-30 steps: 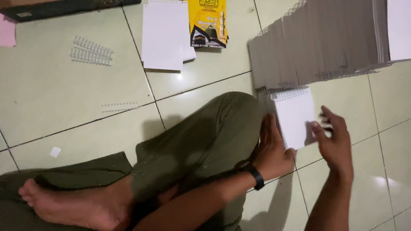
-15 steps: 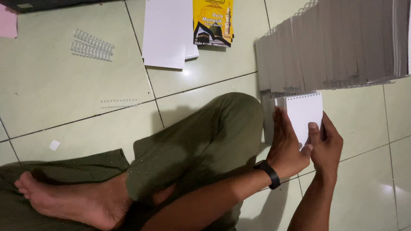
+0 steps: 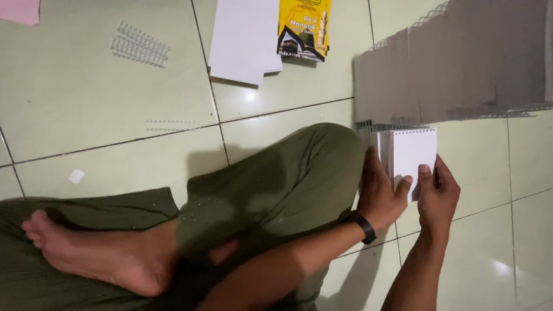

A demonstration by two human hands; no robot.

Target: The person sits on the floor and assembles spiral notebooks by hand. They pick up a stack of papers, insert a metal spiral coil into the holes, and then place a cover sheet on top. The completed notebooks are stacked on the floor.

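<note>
Now I see both hands gripping one small white wire-bound notepad (image 3: 413, 154) | left hand (image 3: 379, 194) on its left edge | right hand (image 3: 438, 194) pinching bottom | pad upright over glossy green floor tiles (image 3: 97, 108), beside long grey booklet row (image 3: 461, 64)

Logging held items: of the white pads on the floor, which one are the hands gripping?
The small spiral-topped pad by the knee, held by both hands; the larger white pad lies untouched beside the yellow booklet.
</note>
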